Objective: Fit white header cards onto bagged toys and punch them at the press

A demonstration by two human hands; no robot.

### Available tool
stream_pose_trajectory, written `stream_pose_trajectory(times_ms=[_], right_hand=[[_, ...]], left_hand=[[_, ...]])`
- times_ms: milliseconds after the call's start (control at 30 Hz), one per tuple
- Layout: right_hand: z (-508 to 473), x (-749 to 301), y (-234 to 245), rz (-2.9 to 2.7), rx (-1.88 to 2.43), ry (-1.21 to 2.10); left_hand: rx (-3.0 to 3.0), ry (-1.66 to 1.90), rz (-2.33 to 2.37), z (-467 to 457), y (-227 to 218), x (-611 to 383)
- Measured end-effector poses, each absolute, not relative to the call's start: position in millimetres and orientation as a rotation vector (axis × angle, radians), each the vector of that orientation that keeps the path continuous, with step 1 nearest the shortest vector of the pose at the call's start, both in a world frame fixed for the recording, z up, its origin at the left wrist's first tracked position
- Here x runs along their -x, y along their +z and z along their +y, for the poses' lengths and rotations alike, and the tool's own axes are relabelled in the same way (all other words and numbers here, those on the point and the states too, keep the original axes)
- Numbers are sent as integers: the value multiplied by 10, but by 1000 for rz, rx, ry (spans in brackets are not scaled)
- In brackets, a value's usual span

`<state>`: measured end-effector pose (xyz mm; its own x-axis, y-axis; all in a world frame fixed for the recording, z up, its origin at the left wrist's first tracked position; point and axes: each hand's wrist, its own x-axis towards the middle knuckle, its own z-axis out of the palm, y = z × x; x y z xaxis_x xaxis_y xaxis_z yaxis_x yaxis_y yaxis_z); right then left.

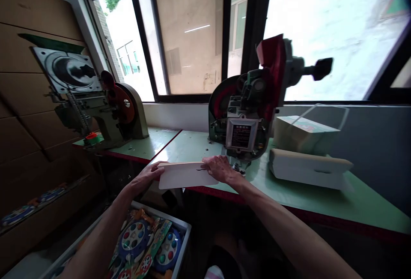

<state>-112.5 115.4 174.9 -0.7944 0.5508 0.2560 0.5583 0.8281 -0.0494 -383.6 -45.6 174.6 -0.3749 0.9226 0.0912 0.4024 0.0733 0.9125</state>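
A pale folded cardboard box (186, 177) with a dark slot near its right end is held level at the table's front edge. My left hand (150, 174) grips its left end, thumb and fingers closed on the board. At the right end my right hand (220, 167) is closed over the top edge, beside the slot. Just beyond that hand stands a stapling-type machine (245, 133) with a red-and-green body and a metal plate on its front. The far side of the box is hidden from me.
On the table (359, 202) at right lie a white flattened box (311, 169) and a stack of printed cartons (305, 133). Another machine (105, 107) stands at left. Below is a crate (188, 227) of packaged toys (135, 236). Cardboard boxes (32, 77) line the left wall.
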Motion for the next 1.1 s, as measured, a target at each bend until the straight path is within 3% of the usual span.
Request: stream_pose_trajectory(times_ms=[367, 600, 800, 1100], right_hand=[[769, -1123, 1724, -2640, 1163, -39], [1281, -2561, 1845, -2467, 1460, -214], [1908, -2904, 1949, -2445, 1527, -264], [2325, -2933, 1853, -2483, 1578, -234]], left_hand=[[-1257, 1385, 1485, -41, 888, 1928], [-1426, 1443, 1264, 1020, 808, 355], [-1486, 1454, 1243, 1740, 789, -113], [-1489, 1314, 1486, 1951, 619, -211]])
